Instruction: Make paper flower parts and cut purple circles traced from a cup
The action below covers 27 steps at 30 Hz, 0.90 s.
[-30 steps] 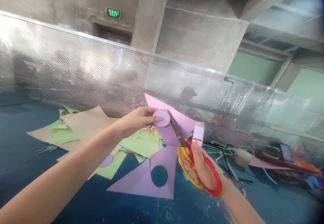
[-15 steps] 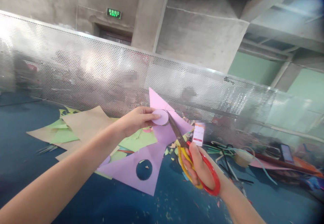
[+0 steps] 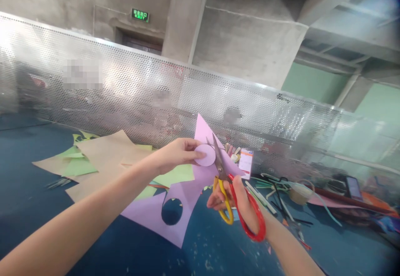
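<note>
My left hand (image 3: 181,155) pinches a light purple disc (image 3: 206,156) together with a sheet of purple paper (image 3: 187,195), thumb on top of the disc. The sheet has a round hole near its lower part and a pointed corner sticking up. My right hand (image 3: 239,201) holds scissors (image 3: 220,170) with one red and one yellow handle, its fingers in the loops. The scissor blades are parted and lie at the right edge of the disc, across the purple paper.
Brown and green paper sheets (image 3: 108,153) lie at the left on the blue table (image 3: 28,205). A lit phone (image 3: 246,161) stands behind my right hand. Pipe cleaners, a tape roll (image 3: 300,192) and another phone (image 3: 353,187) are at the right. A perforated metal panel (image 3: 125,80) runs behind.
The disc, the purple sheet's top and my left hand have moved right and down. The scissor blades have spread apart, and the fingers of my right hand have loosened around the yellow handle.
</note>
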Available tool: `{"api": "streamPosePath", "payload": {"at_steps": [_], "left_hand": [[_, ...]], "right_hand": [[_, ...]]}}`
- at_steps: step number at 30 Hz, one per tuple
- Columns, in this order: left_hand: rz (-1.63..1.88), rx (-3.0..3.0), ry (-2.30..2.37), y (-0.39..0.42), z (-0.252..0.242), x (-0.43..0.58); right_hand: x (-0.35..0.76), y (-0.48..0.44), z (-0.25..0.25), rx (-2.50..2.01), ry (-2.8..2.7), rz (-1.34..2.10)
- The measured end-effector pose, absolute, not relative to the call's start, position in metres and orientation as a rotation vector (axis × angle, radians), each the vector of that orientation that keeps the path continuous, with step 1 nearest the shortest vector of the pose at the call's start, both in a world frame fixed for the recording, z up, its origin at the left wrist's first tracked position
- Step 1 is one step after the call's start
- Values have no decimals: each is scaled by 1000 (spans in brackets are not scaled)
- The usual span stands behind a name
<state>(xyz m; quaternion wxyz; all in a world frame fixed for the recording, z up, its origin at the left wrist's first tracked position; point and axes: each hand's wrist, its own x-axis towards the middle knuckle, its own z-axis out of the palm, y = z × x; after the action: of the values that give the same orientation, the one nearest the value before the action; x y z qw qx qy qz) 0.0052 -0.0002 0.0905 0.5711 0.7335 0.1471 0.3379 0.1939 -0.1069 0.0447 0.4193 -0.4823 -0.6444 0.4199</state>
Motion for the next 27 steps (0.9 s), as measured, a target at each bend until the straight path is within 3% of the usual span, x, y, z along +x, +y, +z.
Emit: {"api": "streamPosePath", "payload": {"at_steps": [27], "left_hand": [[717, 1753, 374, -1, 101, -7]], "right_hand": [[189, -110, 40, -1349, -1700, 746]]}}
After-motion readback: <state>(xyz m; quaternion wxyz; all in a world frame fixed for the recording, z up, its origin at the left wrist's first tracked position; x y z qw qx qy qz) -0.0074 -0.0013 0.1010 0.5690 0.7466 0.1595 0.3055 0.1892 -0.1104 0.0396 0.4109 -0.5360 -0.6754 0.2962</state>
